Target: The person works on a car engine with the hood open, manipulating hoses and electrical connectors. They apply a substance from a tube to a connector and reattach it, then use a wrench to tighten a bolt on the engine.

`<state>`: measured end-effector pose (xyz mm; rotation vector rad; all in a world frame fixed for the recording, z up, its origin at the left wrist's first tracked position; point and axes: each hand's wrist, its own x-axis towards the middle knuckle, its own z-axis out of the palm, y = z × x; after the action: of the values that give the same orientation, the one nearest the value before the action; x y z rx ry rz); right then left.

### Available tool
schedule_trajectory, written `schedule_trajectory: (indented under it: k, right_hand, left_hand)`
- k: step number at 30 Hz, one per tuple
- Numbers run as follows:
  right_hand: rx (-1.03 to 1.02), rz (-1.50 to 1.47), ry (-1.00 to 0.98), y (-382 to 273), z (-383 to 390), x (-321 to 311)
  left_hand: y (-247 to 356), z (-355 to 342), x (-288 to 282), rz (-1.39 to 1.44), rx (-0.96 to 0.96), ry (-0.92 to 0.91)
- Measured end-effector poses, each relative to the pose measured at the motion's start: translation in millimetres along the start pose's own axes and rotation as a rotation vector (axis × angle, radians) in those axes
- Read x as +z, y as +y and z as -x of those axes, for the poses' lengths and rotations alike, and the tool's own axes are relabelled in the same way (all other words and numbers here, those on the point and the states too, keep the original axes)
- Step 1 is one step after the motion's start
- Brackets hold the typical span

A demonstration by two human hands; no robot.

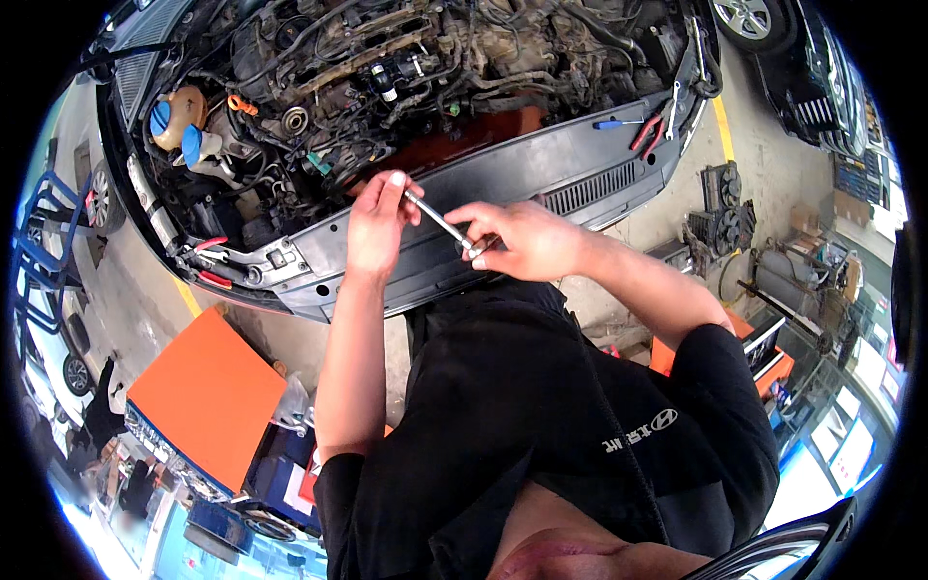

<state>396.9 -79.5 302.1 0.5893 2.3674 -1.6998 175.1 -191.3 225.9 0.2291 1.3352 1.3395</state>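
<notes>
Between my two hands, over the front edge of a car's open engine bay, a slim silver socket extension bar point(440, 220) slants down to the right. My left hand point(375, 230) pinches its upper end with thumb and fingers. The lower end sits in the closed fingers of my right hand point(530, 242), which partly hide it. Beneath the hands lies the black front panel point(503, 179) of the car. Beyond it the engine point(387, 58) is exposed, with hoses and wiring.
Red-handled pliers point(650, 135), a blue-handled screwdriver point(615, 124) and a wrench point(674, 100) lie on the panel's right end. More red-handled pliers point(215, 278) rest at its left. An orange-topped cart point(208, 396) stands behind on the left; a fan assembly point(723, 208) is on the floor, right.
</notes>
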Motion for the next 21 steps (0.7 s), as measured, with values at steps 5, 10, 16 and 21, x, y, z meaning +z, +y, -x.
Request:
schedule_trajectory:
  k: [5,10,16,21]
  right_hand:
    - [0.163,0.11,-0.198,36,-58,-55]
    - [0.285,0.467,-0.218,84,-150,-94]
    - [0.407,0.547,-0.4,183,-216,-76]
    - [0.476,0.47,-0.386,231,-242,-48]
  left_hand:
    - [-1,-77,17,0.089,-0.089,-0.04]
    - [-30,-177,17,0.366,-0.282,0.165]
    - [-102,-260,6,0.413,-0.575,0.396]
    - [-155,-299,-11,0.388,-0.638,0.455]
